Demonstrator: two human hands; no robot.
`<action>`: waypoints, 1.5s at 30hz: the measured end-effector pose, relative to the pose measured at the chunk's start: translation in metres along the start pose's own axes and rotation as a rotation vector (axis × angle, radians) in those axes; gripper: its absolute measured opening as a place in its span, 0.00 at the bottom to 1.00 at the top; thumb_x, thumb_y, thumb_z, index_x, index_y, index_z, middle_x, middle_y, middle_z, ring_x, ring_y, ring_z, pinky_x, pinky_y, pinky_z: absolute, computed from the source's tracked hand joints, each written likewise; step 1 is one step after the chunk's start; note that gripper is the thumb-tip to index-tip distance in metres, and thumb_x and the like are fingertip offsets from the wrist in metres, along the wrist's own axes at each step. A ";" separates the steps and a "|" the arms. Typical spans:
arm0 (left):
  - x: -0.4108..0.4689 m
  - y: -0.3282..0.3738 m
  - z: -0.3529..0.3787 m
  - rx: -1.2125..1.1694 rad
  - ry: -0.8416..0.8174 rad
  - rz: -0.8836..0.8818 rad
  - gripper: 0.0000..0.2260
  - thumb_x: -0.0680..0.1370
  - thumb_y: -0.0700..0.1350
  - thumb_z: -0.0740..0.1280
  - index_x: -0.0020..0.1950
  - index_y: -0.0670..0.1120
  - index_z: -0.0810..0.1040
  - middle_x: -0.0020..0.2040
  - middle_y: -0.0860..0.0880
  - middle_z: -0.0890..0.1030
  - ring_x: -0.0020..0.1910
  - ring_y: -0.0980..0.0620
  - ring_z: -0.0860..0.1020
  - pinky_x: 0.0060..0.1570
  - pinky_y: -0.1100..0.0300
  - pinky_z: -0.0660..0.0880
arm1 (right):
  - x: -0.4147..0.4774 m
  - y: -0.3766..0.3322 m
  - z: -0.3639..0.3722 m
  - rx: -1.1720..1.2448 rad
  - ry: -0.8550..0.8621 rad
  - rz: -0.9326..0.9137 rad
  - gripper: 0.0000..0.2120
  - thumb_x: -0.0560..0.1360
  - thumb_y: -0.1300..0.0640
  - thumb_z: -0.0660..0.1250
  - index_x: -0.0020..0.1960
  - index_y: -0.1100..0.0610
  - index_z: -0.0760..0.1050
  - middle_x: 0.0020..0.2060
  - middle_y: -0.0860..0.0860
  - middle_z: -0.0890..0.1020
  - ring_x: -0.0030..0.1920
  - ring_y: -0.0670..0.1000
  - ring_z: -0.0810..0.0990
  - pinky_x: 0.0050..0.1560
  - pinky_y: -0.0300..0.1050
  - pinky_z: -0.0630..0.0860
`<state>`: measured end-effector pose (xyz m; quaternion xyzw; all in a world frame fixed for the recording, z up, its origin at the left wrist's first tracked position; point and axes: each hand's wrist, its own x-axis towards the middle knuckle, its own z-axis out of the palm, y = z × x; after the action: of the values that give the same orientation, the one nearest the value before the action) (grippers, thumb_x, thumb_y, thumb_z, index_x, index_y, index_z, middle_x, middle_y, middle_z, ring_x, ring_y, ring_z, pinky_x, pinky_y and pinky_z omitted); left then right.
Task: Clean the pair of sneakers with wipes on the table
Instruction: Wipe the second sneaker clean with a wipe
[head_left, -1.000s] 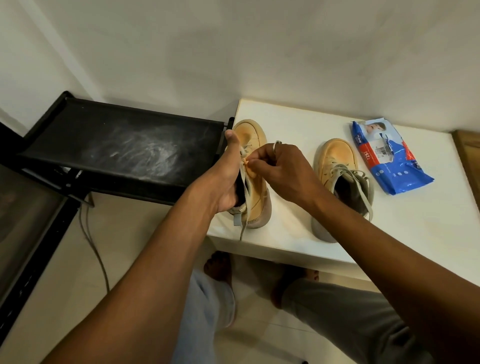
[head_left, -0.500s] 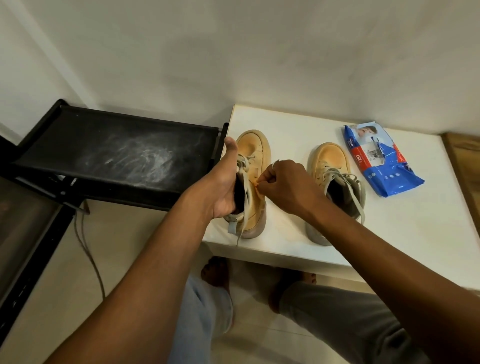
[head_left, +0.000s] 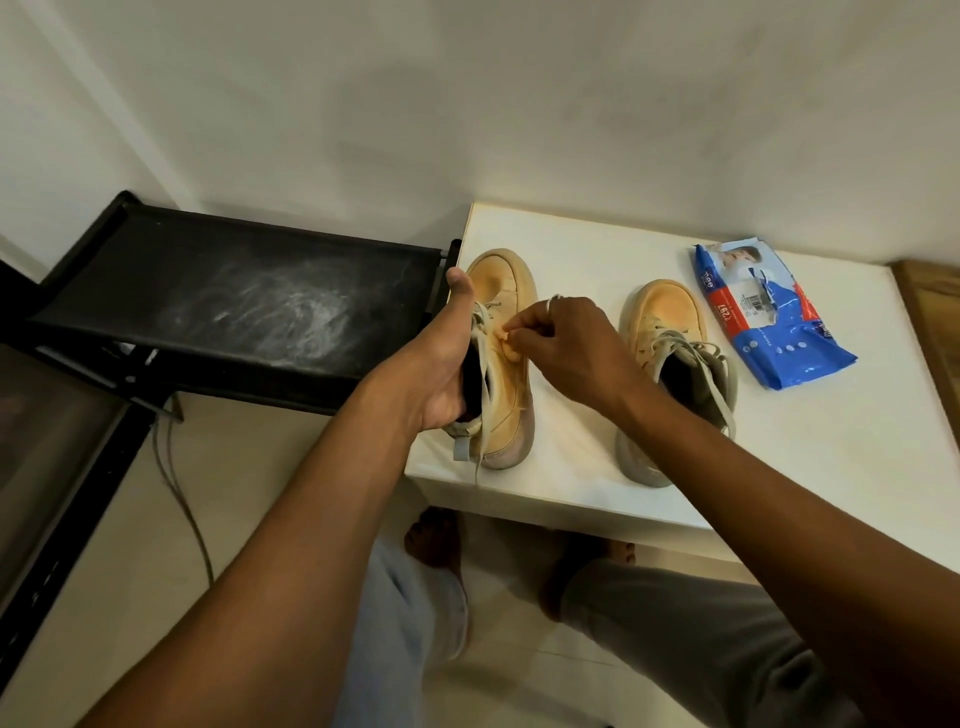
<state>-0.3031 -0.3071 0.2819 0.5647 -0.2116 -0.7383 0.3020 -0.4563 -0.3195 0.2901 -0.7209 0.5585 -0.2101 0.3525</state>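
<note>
On the smooth white tabletop (head_left: 831, 467) stand two tan high-top sneakers with soft matte uppers, rounded toes and pale, loose flat laces, toes pointing at the wall. The left hand (head_left: 441, 374) grasps the left sneaker (head_left: 506, 410) at its collar: the fingers reach down into the dark opening and the thumb lies straight along the outer side toward the toe. This shoe sits near the table's left front corner, its greyish rubber heel close to the edge, one lace end dangling past it. The right hand (head_left: 566, 343), a ring on one finger, pinches a small crumpled pale-orange wad (head_left: 506, 340) between thumb and curled fingertips and presses it against the upper just beside the laces. The right sneaker (head_left: 665, 312) stands apart to the right, untouched, tongue open and laces slack. Near it, farther right, lies a glossy blue plastic wipes pack (head_left: 769, 332) with a red and white label, crinkled and flat on the table. Left of the table sits a black rectangular shelf (head_left: 234, 301) whose top is smeared with whitish dust. A thin grey cable (head_left: 182, 499) trails over the pale floor below.
</note>
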 end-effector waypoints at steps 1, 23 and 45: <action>0.000 0.000 0.000 0.004 0.005 -0.003 0.47 0.69 0.81 0.45 0.71 0.49 0.76 0.60 0.40 0.84 0.60 0.38 0.81 0.67 0.37 0.72 | -0.002 0.000 0.000 0.008 -0.029 -0.006 0.07 0.77 0.57 0.68 0.49 0.56 0.85 0.38 0.45 0.83 0.40 0.45 0.81 0.41 0.36 0.77; -0.006 0.002 0.002 -0.036 0.039 -0.013 0.47 0.71 0.80 0.44 0.70 0.47 0.77 0.60 0.39 0.83 0.59 0.38 0.82 0.67 0.39 0.73 | 0.001 0.004 -0.008 0.015 -0.235 -0.089 0.08 0.79 0.58 0.66 0.54 0.54 0.83 0.42 0.42 0.82 0.44 0.42 0.81 0.46 0.33 0.76; -0.021 0.004 -0.005 -0.031 0.302 0.014 0.16 0.80 0.51 0.69 0.66 0.48 0.75 0.55 0.42 0.83 0.53 0.38 0.81 0.48 0.41 0.77 | -0.008 0.000 -0.005 -0.040 0.018 -0.098 0.12 0.79 0.53 0.67 0.60 0.54 0.81 0.50 0.47 0.83 0.45 0.43 0.79 0.43 0.26 0.69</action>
<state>-0.2941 -0.2960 0.2981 0.6632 -0.1563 -0.6460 0.3440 -0.4622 -0.3130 0.2946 -0.7523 0.5300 -0.2224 0.3220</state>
